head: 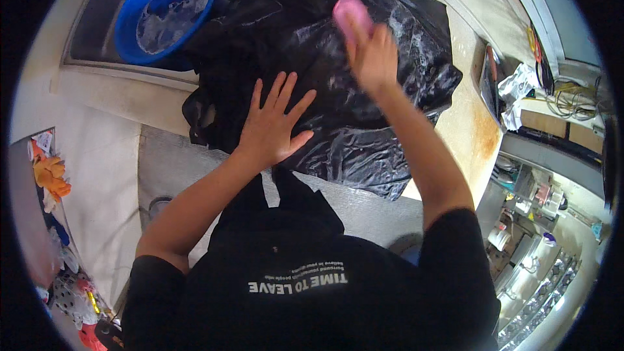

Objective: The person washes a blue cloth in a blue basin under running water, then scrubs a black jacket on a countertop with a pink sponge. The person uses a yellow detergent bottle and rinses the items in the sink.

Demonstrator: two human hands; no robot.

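A wet, shiny black garment or sheet (292,53) lies spread and wrinkled over a pale counter, its lower edge hanging over the front. My left hand (275,117) rests flat on it, fingers spread, with nothing held. Up and to the right, my right hand (378,58) grips a pink brush or scrubber (352,15) against the black material; both are blurred, and the underside of the pink tool is hidden. Whitish suds or wet streaks show on the material around my right hand. At the upper left, a blue plastic basin (126,34) holds sudsy water.
The basin stands tilted in view over a metal sink (95,24). Beyond the counter's right end (480,131) are a tray-like object, crumpled foil (516,83) and coiled cables (575,100). Orange gloves (51,178) hang at the far left. A grey ridged surface lies below the counter.
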